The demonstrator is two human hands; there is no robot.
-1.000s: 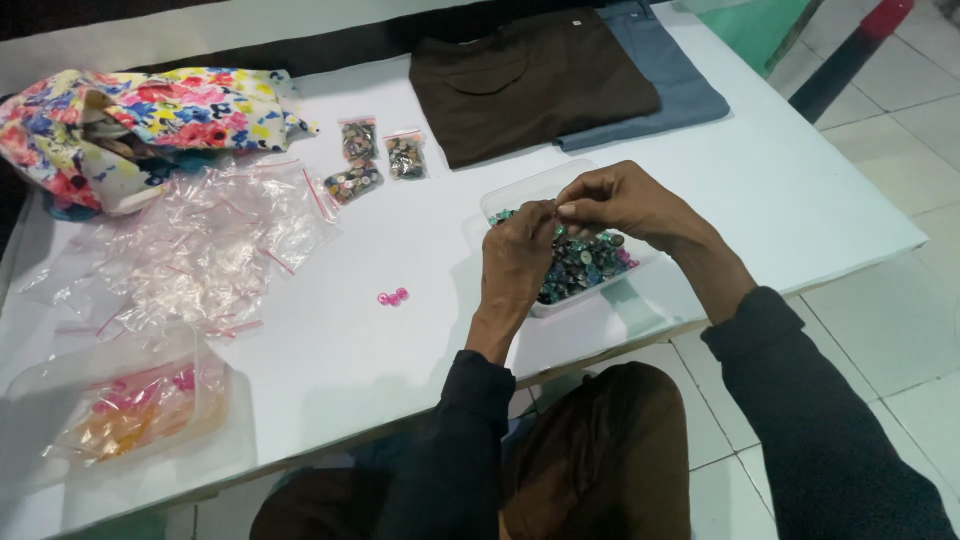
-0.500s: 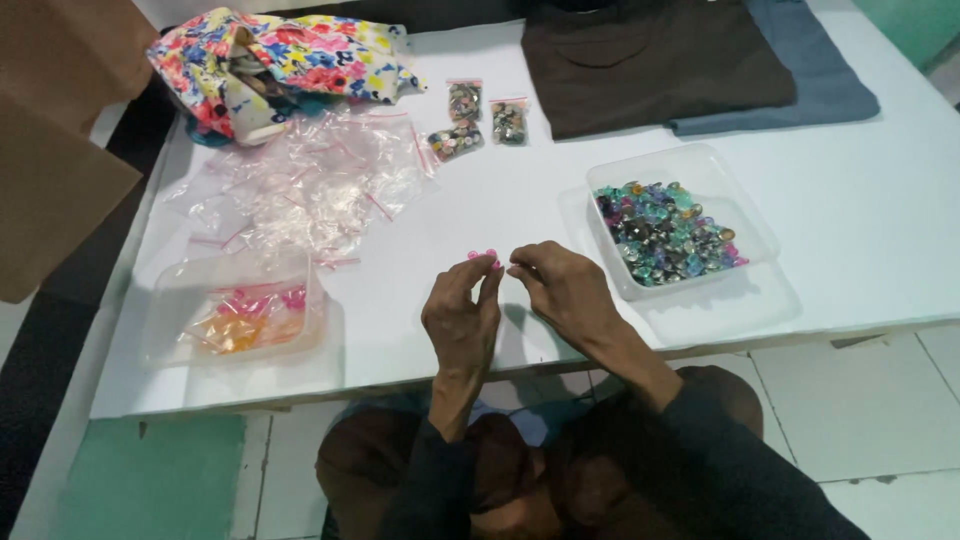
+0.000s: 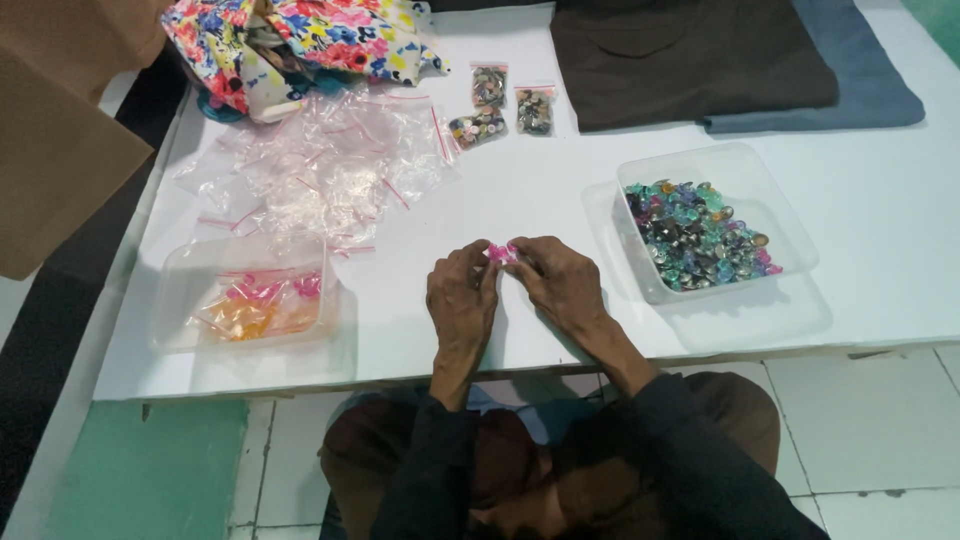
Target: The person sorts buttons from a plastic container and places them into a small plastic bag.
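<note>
Near the table's [image 3: 880, 230] front edge, left hand [image 3: 462, 300] and right hand [image 3: 562, 283] pinched together on small pink pieces [image 3: 500, 252], seemingly light, stiff and slippery, best gripped by fingertips.

On the white counter [image 3: 560, 190], my hands meet at the near edge. The clear plastic tub of mixed buttons [image 3: 712, 222] sits right of them, the clear tub of pink and orange bits [image 3: 247, 295] left, the heap of clear zip bags [image 3: 325, 165] behind that.
</note>
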